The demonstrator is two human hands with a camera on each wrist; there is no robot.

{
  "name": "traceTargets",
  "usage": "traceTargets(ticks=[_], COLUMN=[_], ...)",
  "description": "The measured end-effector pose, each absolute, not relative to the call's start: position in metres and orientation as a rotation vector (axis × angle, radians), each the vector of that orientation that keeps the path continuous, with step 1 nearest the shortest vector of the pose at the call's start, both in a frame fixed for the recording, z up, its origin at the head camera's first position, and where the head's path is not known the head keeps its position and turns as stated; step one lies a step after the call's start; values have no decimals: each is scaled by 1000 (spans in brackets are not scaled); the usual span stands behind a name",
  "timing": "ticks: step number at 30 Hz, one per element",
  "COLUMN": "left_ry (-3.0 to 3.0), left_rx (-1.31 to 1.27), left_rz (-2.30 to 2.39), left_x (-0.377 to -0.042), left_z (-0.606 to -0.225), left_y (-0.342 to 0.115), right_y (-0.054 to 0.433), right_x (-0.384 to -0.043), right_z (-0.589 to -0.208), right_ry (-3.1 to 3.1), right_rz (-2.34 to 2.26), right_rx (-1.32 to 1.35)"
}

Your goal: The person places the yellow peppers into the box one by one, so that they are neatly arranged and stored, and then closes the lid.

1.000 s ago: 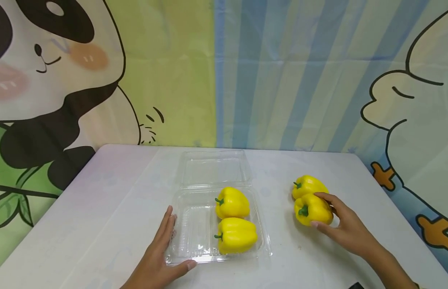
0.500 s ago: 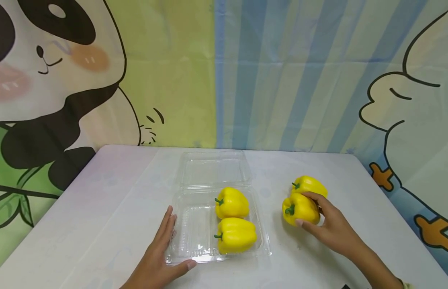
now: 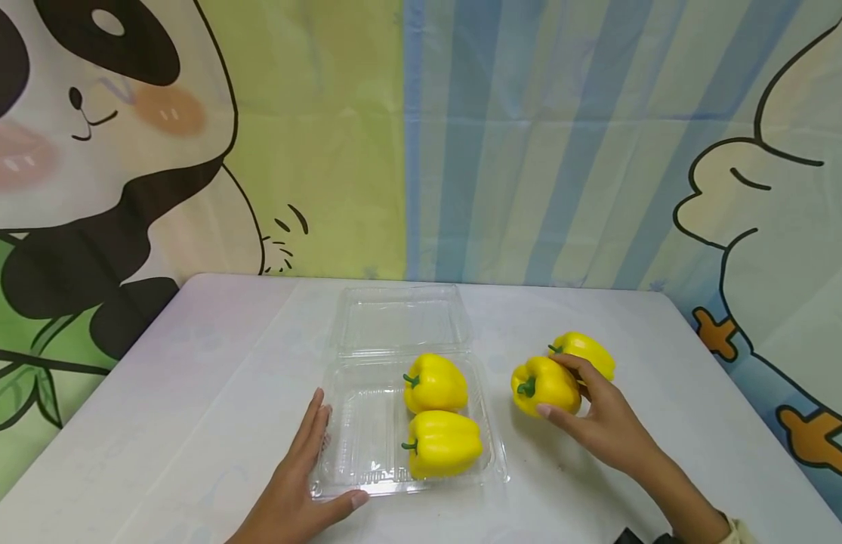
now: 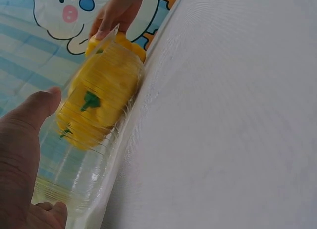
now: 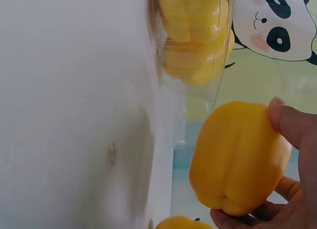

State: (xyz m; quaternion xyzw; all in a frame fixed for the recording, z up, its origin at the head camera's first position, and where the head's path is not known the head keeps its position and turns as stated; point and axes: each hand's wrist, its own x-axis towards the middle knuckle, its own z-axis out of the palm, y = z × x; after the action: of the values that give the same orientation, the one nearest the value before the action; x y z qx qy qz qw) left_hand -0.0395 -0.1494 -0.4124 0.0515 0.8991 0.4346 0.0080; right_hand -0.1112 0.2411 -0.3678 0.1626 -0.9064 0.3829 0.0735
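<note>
My right hand point(image 3: 611, 423) grips a yellow bell pepper point(image 3: 544, 387) between thumb and fingers. In the right wrist view that held pepper point(image 5: 237, 157) is raised off the table. Just behind it another yellow bell pepper point(image 3: 587, 351) lies on the table, partly covered by the hand. A clear plastic clamshell box point(image 3: 362, 423) stands with its lid point(image 3: 403, 321) folded back. Two yellow bell peppers, one farther back point(image 3: 436, 384) and one nearer point(image 3: 446, 444), sit in its right half, stems to the left. My left hand point(image 3: 294, 468) rests at the box's front left corner, fingers straight and thumb spread.
The white table point(image 3: 189, 423) runs back to a printed cloth point(image 3: 325, 136) with a panda and stripes. A small dark object point(image 3: 627, 536) shows at the bottom edge near the right forearm.
The right hand has carried its bell pepper leftward and slightly back toward the box, away from the pepper on the table. The left hand and the box have stayed put.
</note>
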Motion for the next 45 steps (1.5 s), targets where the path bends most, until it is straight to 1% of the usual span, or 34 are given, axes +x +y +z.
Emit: traceTargets(ticks=[7, 45], left_ry=[2807, 2798], left_rx=[157, 166], left_rz=[1359, 1374], left_x=[-39, -39], left_z=[-413, -413], left_y=[-149, -150], right_y=[232, 199], right_x=[-114, -119], right_z=[-364, -354], right_ry=[-2678, -2602], right_rz=[1198, 1315], right_rx=[547, 599])
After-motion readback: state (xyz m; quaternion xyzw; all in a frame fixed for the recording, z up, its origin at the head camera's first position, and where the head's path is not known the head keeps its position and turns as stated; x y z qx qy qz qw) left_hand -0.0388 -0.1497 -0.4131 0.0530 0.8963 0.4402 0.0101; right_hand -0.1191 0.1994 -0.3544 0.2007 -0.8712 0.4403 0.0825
